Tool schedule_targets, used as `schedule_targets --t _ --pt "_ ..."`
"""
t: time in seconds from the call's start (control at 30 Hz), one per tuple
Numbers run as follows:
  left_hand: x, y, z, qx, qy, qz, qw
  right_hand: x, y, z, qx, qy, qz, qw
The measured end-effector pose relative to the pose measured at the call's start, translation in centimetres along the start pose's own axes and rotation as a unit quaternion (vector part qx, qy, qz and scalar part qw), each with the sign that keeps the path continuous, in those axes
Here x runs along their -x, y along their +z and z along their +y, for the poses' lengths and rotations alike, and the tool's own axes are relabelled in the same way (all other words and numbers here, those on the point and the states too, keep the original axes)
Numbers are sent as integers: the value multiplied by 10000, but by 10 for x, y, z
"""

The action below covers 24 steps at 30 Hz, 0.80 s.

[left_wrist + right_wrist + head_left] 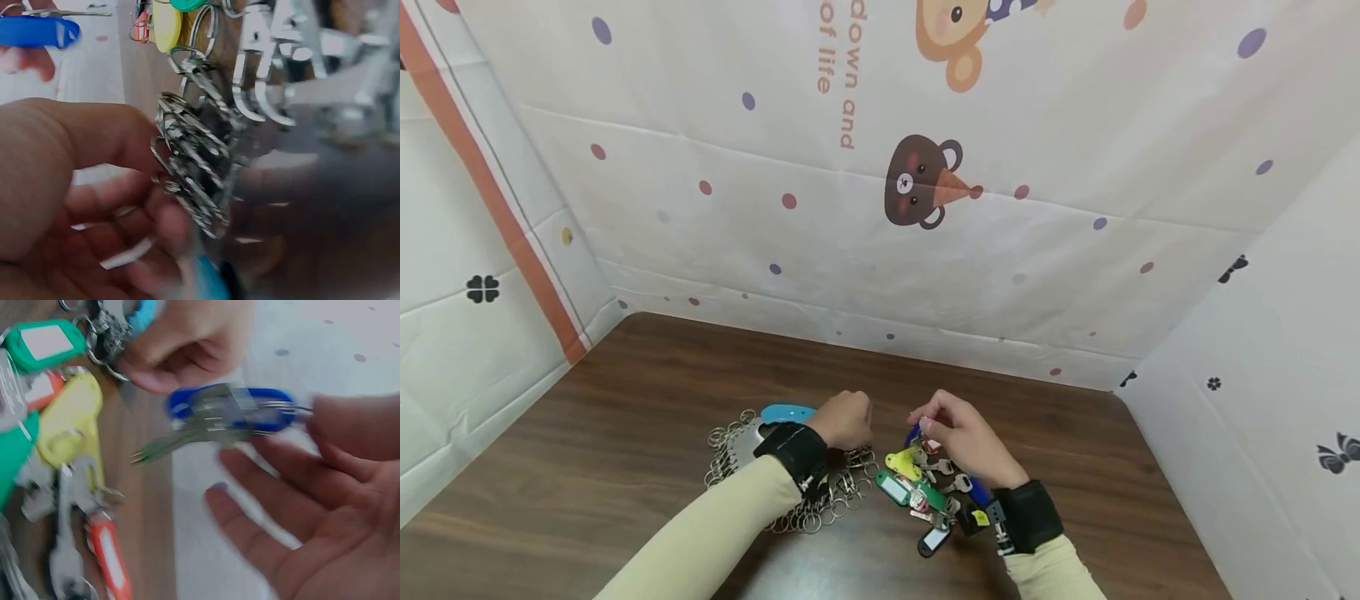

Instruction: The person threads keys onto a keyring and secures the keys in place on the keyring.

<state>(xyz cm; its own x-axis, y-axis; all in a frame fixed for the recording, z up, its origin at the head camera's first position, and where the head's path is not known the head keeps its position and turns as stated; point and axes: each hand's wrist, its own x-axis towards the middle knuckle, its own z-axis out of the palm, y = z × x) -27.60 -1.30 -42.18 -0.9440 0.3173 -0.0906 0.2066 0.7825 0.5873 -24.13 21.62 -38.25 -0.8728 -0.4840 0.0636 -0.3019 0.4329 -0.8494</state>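
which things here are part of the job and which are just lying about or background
Likely part of the job:
- blue tag with key, held in the right hand
- metal clips, pinched by the left hand
- probably the yellow tag and green tag too

Just background:
- wooden table
- printed sheet
- black wristbands, worn

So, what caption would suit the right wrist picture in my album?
Right hand holding a blue tag and key, with a yellow tag and a green tag on the table.
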Motion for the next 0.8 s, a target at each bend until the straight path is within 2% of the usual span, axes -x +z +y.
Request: schedule_targets --t 0.1,0.2,0.33,0.47,0.57,0.73,0.8 --pt "4 -1 -12 709 417 137 9965 -6 9 4 -386 -50 212 9990" --pt "10 -5 -19 1397 578 201 9883 -14 17 7 -331 38 402 9986" --pt "16 -9 -27 2142 470 239 9754 -28 29 9 166 168 512 9984" --pt "20 -10 -32 2791 249 171 9598 -40 39 11 400 194 286 9986" --pt "23 -11 -35 3076 147 133 9513 -44 45 13 450 194 11 9988" --pt "26 -14 -36 3191 117 226 9474 -50 52 13 496 108 -224 9985" --pt "28 -16 -36 3331 79 250 9425 -52 54 12 528 48 -255 9983"
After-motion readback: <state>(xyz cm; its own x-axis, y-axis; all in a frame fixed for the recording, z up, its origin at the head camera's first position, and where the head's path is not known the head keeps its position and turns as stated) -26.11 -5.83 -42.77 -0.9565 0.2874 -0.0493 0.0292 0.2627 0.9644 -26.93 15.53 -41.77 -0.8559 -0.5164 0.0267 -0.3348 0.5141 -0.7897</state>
